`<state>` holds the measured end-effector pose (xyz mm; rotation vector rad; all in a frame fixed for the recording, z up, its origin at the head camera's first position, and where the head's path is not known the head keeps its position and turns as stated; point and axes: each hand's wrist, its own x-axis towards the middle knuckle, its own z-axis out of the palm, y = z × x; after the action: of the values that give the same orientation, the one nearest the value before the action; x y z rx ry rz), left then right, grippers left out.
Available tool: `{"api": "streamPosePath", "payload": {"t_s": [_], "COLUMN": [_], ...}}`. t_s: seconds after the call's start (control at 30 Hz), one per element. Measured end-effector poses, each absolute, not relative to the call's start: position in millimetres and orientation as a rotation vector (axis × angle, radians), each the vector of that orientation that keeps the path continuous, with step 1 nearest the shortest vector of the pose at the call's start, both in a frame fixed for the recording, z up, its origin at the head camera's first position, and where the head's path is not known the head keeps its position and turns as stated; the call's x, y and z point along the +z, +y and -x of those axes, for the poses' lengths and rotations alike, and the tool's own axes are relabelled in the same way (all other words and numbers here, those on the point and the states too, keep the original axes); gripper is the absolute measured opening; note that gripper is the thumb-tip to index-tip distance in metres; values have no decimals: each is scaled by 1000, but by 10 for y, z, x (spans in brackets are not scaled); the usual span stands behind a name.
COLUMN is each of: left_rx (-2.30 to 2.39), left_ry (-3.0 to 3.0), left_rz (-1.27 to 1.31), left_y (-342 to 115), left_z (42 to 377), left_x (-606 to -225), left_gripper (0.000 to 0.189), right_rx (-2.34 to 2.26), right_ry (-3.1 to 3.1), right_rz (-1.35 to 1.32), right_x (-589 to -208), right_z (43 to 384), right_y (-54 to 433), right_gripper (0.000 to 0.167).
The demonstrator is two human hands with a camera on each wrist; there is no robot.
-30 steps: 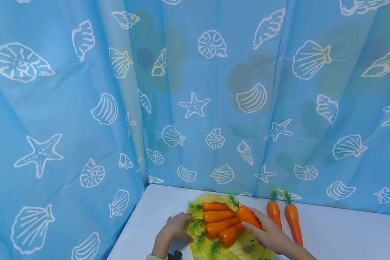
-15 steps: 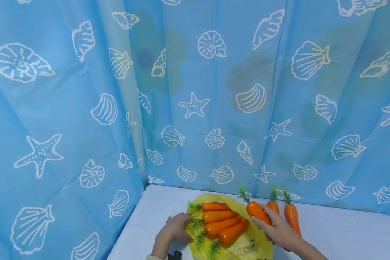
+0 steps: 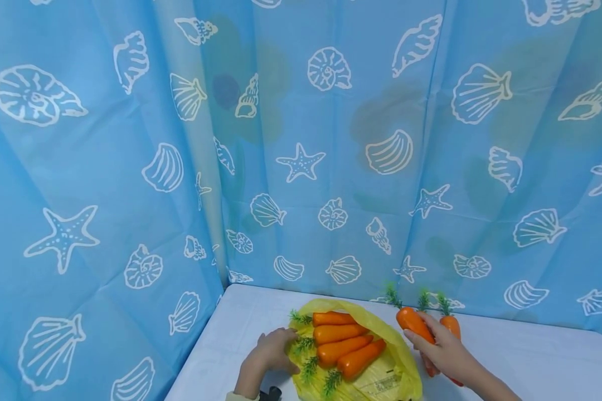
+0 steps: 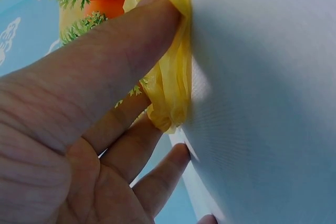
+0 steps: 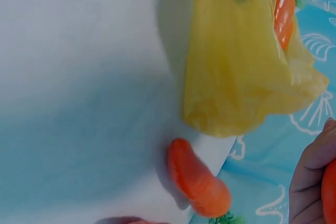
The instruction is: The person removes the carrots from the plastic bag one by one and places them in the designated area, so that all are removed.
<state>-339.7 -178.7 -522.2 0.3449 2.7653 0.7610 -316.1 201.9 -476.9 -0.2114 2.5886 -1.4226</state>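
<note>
Held carrot (image 3: 414, 324), orange with a feathery green top (image 3: 393, 296), is just to the right of the yellow bag (image 3: 406, 356), its leafy end pointing away from the person. The right hand (image 3: 443, 350) has its grip clamped round the carrot's body, thumb on the near side.

At the bag's left edge is the left hand (image 3: 272, 352). Its grip pinches the gathered yellow plastic, thumb on one side and fingers on the other; in the left wrist view another fingertip meets the white desk (image 3: 532, 356) beside the bag.

Inside the bag's open mouth lie four carrots (image 3: 343, 351), side by side and fanned, with their green tops toward the bag's left edge and the left hand. The bag's right rim stands up around their other ends, and dark print marks its near part.

Right of the bag, beyond the held carrot, two loose carrots (image 3: 450, 326) lie on the desk. The right hand covers much of both in the head view, and whether the held one touches them I cannot tell.

A small black object (image 3: 271, 394) sits to the left of the bag's near end, by the pale cuff (image 3: 242, 396) at the left wrist. Behind the bag hangs a blue curtain (image 3: 301, 245) printed with white shells and starfish.
</note>
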Motion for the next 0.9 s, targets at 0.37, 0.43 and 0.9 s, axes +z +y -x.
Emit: {"api": "streamPosePath", "payload": {"t_s": [0.37,0.43,0.9], "left_rx": [763,761,787], "left_ry": [2756,2757,2739], "left_rz": [-350,-346,-327], "left_y": [-1772,-1774,-1769], "left_z": [3385,3393,3388], "left_x": [-5213,-5221,-5229], "left_gripper": [62,62,63], "right_rx": [-1313,-1310,-1302], "right_ry": [2726,2736,2778], "right_rz": [39,35,-79], "right_x": [-4741,-4741,-4824], "right_z": [3170,3188,3249], "right_y": [2229,2275,2624], "right_gripper": [77,78,87]}}
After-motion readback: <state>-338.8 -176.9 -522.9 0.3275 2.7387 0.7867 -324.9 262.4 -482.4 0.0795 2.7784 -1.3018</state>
